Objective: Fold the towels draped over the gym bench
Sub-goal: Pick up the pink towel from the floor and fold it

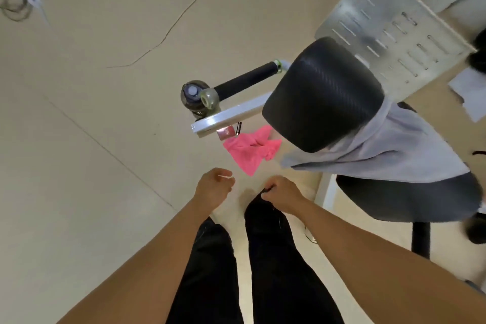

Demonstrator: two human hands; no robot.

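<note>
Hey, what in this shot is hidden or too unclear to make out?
1. Head view: the gray towel runs behind the black bench pad, so how far it reaches there is hidden.
2. Head view: the right hand overlaps the black trousers; whether it grips fabric is unclear.
3. Head view: the left hand has curled fingers; any content is too small.
4. Head view: the small reddish item beside the pink cloth is too blurred to identify.

Light: bright and even, no single source made out
Glare: a white sheen is thrown on the pale metal bar (231, 116) just left of the bench pad (323, 95)
Shadows: soft, faint ones are cast under the bench pad
Blur: softness is seen throughout — worst on the perforated plate (389, 26) beyond the bench pad
Distortion: wide-angle bending is seen — floor lines left of the bench pad are curved
</note>
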